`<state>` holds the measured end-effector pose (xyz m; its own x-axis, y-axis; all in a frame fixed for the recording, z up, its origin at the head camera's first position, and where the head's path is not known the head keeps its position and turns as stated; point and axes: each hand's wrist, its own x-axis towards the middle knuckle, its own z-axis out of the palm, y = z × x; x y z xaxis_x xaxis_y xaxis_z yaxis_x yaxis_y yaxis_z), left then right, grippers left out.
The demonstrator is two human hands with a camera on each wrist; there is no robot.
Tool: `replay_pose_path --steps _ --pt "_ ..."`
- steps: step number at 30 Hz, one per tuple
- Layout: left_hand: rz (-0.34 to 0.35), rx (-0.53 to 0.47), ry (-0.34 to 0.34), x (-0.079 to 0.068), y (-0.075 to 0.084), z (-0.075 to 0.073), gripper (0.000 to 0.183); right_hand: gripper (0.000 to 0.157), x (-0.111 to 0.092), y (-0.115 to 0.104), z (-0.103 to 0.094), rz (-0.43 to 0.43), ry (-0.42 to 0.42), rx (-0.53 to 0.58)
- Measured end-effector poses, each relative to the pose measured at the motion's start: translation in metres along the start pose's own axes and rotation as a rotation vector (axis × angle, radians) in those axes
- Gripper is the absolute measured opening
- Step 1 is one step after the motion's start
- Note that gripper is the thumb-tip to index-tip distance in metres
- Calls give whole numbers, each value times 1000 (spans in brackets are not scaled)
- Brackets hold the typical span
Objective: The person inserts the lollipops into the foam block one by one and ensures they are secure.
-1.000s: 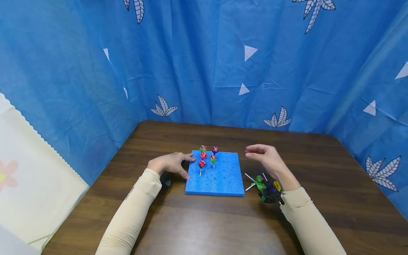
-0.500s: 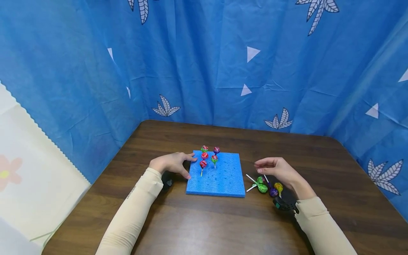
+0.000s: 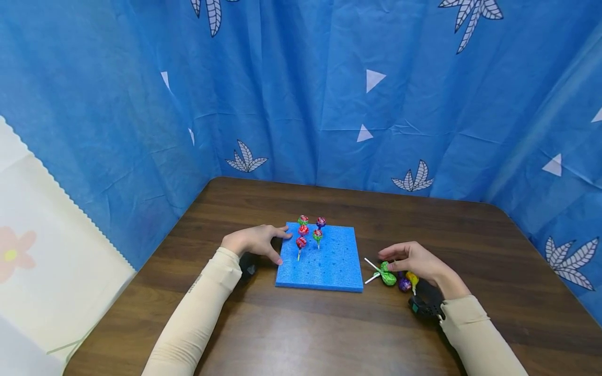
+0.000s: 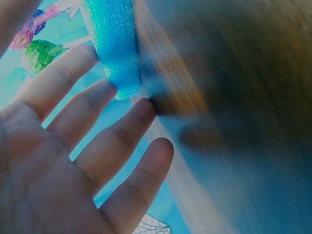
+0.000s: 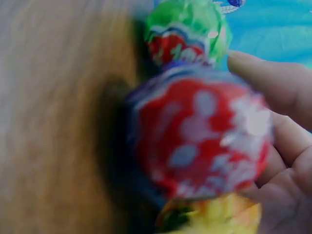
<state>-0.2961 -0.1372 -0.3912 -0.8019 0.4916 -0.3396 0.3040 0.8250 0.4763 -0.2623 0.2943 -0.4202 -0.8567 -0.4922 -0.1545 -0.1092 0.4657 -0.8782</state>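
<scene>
My left hand (image 3: 256, 241) rests at the left side of a blue foam board (image 3: 336, 266), thumb and fingers spread along its edge. Several wrapped lollipops stand upright by their sticks in the board's left half, among them a red one (image 3: 301, 242), a green one (image 3: 317, 234) and a purple one (image 3: 321, 221). To the right, my right hand (image 3: 418, 259) hovers low over loose lollipops, thumb and fingers apart. Beneath it lie green lollipops (image 3: 388, 278), a purple lollipop (image 5: 204, 136) and a yellow lollipop (image 3: 413, 278). In the right wrist view, a fingertip is close beside the green wrapper (image 5: 187, 34).
Small holes dot the foam board's surface. The brown wooden table (image 3: 301, 329) reaches back to a blue patterned curtain (image 3: 291, 104). A white cloth with a flower print (image 3: 42, 235) hangs at the left. A black wrist device (image 3: 425, 307) sits under the right wrist.
My right hand has moved right and down from beside the board to low over the loose lollipops. The left hand stays on the board's edge; the whole head view shifts slightly.
</scene>
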Motion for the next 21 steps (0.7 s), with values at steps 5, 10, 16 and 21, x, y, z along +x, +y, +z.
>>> replay_pose_path --steps 5,10,16,21 --pt "-7 -5 2 0 -1 0 79 38 0 3 0 -3 -25 -15" --pt "-3 -11 5 0 0 0 79 35 -1 3 1 -7 -31 1" --pt "-1 -8 -1 0 -1 -1 79 34 -1 4 1 -12 -35 26" --pt "-1 -14 -2 1 -1 0 79 33 -1 4 1 -17 -15 0"
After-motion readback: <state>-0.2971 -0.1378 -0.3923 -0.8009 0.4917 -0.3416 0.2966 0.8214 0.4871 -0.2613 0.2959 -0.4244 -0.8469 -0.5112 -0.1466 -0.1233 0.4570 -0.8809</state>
